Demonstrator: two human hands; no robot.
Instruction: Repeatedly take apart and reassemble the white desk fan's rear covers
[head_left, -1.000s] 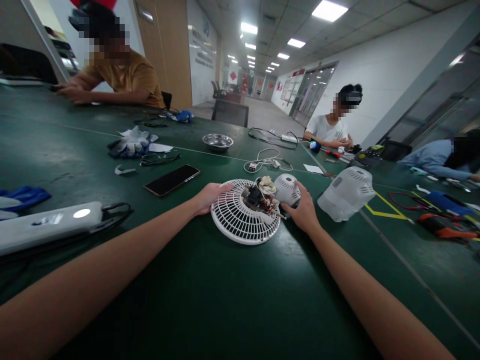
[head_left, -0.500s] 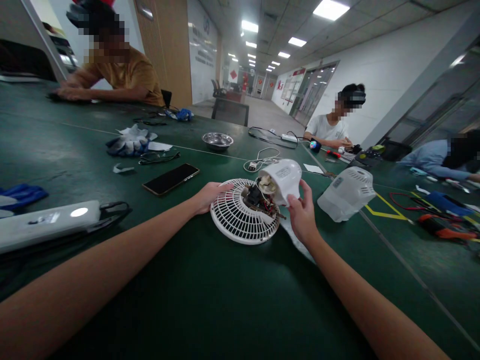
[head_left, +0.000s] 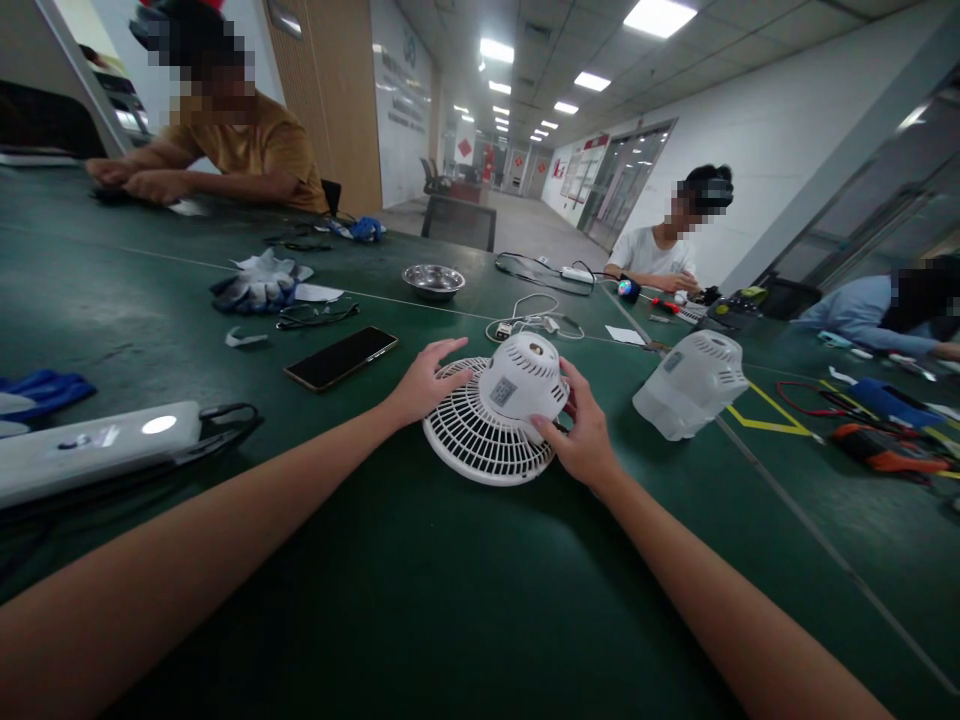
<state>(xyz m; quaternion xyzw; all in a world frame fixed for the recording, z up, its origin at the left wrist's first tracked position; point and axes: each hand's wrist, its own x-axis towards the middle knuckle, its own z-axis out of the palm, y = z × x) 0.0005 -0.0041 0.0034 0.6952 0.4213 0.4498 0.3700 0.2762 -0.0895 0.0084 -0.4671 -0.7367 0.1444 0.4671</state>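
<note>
A round white fan grille [head_left: 480, 445] lies flat on the green table in front of me. Over its middle sits a white plastic motor housing [head_left: 517, 380] with vent slots and a grey label, hiding the motor and wires. My right hand [head_left: 585, 425] grips the housing's right side, thumb in front and fingers behind. At the grille's left edge is my left hand [head_left: 431, 385], its fingers spread toward the housing and holding nothing. To the right rests a separate white plastic housing part [head_left: 691, 388] with slots at its top.
A phone [head_left: 341, 358], a steel bowl [head_left: 434, 282] and a coiled white cable [head_left: 536, 322] lie beyond the grille. Gloves [head_left: 262, 280] and a white power strip [head_left: 97, 450] are at left; a multimeter [head_left: 889, 448] is at right. Other people sit around the table.
The motor housing has been turned from its tilted position down over the grille's middle, covering the exposed motor and wires. My left hand has let go of the grille's rim and opened.
</note>
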